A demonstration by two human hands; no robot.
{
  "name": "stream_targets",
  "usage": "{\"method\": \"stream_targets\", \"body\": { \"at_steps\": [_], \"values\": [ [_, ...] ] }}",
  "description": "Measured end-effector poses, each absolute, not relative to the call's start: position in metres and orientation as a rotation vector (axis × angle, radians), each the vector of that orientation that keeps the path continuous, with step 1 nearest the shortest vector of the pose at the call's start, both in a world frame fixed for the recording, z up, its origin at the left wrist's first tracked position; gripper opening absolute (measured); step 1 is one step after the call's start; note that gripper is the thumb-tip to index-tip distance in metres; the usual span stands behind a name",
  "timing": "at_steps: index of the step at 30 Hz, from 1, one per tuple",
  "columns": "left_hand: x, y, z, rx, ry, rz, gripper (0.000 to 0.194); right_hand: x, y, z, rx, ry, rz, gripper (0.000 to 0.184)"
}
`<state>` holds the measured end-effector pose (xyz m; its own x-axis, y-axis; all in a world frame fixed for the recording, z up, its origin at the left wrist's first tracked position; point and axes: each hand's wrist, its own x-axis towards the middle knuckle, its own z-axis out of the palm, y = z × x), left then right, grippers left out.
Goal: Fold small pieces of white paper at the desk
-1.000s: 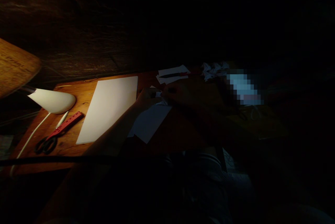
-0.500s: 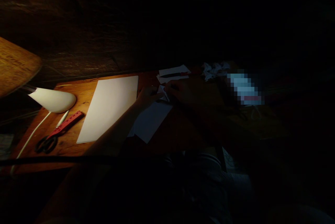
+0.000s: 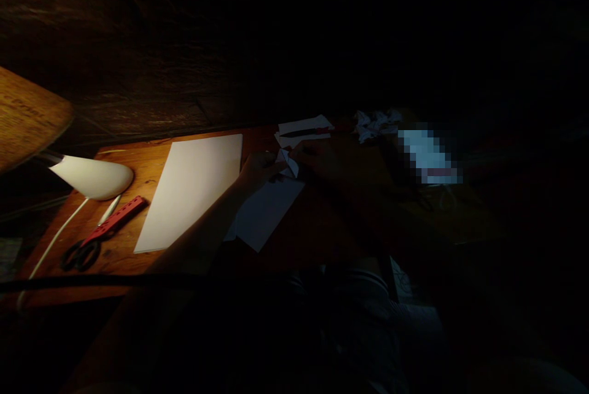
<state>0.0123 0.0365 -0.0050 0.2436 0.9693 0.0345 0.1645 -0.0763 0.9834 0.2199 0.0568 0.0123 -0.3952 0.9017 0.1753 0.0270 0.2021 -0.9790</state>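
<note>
A small folded piece of white paper is held up between my hands above the dim middle of the table. My left hand is closed on its left side, thumb lying along the paper. At its upper right edge, my right hand pinches the paper with the fingertips; deep shadow hides most of that hand. Just below them lies a flat sheet of paper. Behind my hands a dark-bladed knife with a reddish handle rests on small pieces of paper.
A stack of white paper lies left of my hands. Further left are red-and-black scissors, a white pen and a lamp with its cord. Folded paper pieces and a blurred bright screen are at the right.
The folded paper has turned slightly in my fingers and shows more of its right face. My right fingers have shifted a little up along its edge.
</note>
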Motion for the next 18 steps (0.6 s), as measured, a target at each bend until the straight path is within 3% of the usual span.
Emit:
{"method": "stream_targets", "body": {
  "at_steps": [8,18],
  "values": [
    [0.0127,0.0396,-0.0115,1.495,1.157,0.949,0.029,0.2221,0.0553,0.0122,-0.857,-1.734,1.203,0.034],
    [0.0102,0.0375,-0.0074,1.509,1.125,0.903,0.035,0.2200,0.0545,0.0116,-0.853,-1.772,1.250,0.033]
  ]
}}
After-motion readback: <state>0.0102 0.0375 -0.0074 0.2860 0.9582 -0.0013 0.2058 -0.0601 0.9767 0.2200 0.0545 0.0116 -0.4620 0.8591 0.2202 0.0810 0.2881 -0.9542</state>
